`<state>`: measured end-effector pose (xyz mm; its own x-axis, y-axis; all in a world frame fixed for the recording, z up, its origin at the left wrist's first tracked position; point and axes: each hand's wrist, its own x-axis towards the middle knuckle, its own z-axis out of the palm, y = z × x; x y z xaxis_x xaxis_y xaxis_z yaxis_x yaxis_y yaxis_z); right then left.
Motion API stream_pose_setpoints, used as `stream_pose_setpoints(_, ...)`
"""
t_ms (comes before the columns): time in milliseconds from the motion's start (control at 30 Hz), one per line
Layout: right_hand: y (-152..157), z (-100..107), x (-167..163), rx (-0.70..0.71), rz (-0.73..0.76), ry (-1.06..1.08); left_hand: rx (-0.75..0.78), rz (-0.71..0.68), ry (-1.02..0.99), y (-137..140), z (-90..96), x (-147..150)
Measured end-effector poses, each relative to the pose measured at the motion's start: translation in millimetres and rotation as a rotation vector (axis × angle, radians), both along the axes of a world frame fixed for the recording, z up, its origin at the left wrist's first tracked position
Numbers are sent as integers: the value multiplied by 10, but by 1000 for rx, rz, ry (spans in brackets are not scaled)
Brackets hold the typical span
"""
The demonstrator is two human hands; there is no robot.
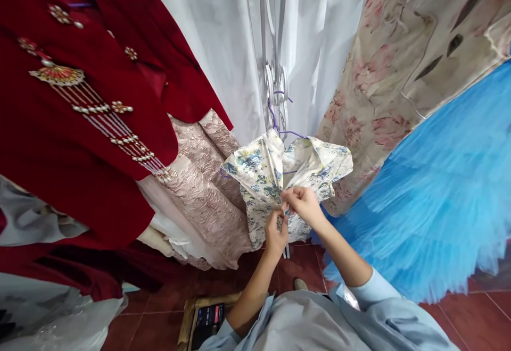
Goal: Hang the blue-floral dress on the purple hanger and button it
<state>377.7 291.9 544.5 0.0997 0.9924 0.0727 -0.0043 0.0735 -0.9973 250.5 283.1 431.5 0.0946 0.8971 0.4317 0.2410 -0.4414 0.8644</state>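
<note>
A white garment with a blue and yellow floral print [255, 167] hangs on a purple hanger [273, 111] in front of me. At its front opening both my hands meet, close together. My right hand [302, 202] pinches the fabric edge with thumb and forefinger. Just below and to the left, my left hand [276, 231] is closed at the same front edge of the garment. Whether a button or other small fastening lies between the fingertips is too small to make out.
Red velvet garments [99, 106] with beaded ornaments and a pink textured dress [207, 191] hang at left. A floral dress [371, 74] and blue tulle skirt [431, 191] hang at right. Behind is a white curtain [215, 26]; a phone [210, 315] lies low on a wooden-framed surface.
</note>
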Motion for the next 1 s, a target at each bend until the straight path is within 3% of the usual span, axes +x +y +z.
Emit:
stream_pose_setpoints(133,393,553,216,164,-24,48,-6,34,7,-94,-7,155)
stream_pose_setpoints(233,605,858,278,290,-8,35,2,50,25,-150,-39,249)
stream_pose_setpoints(333,659,957,270,326,39,-12,16,48,31,-144,-57,285)
stream_pose_setpoints(400,621,938,265,307,49,-18,52,32,0,-62,26,248)
stream_pose_setpoints(500,502,880,286,296,16,-10,235,80,-33,203,448,108)
stream_pose_setpoints(600,365,853,307,305,-25,-15,555,148,64,560,1180,-35)
stream_pose_setpoints(667,298,849,296,311,-35,-12,662,75,218,771,1670,-80)
stream_pose_setpoints(733,277,842,265,327,-45,-14,729,-70,397,919,2030,-80)
stream_pose_setpoints(833,350,817,193,350,-83,-46,778,-158,564,1033,2265,-48)
stream_pose_setpoints(1000,539,627,44,305,-189,-118,862,-65,518,1217,2373,-137)
